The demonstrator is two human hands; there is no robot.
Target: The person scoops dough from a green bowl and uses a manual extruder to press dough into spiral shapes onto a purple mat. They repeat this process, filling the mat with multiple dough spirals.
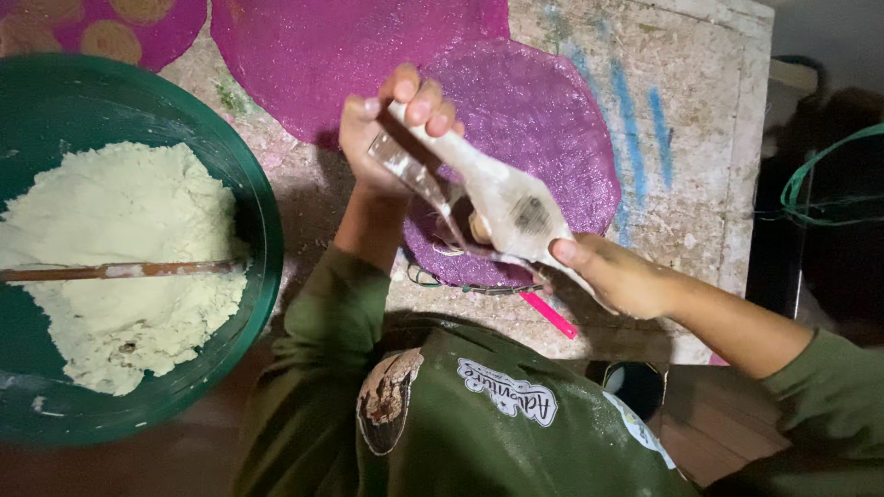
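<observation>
Left hand (pixel 391 124): raised above the mats, forearm angled up from the green sleeve, fingers curled tight around the upper handles of a flour-caked metal press tool (pixel 488 198).
Right hand (pixel 617 274): stretched in from the right, thumb and fingers pinched on the tool's lower end.
Tool: held slanting between both hands over the purple mat; one pale, dough-crusted arm widening to a flat paddle with a dark round spot, one bare shiny strip beside it.
Purple mat (pixel 552 138): round, glittery, finely woven, laid on the worn stone slab (pixel 700 110) streaked with blue.
Magenta mat (pixel 313 55): same round shape, partly overlapped by the purple one.
Basin (pixel 258 212): deep green plastic, set at the left, heaped with soft cream-coloured dough (pixel 120 258).
Stick (pixel 120 271): thin, wooden, smeared, laid across the dough.
</observation>
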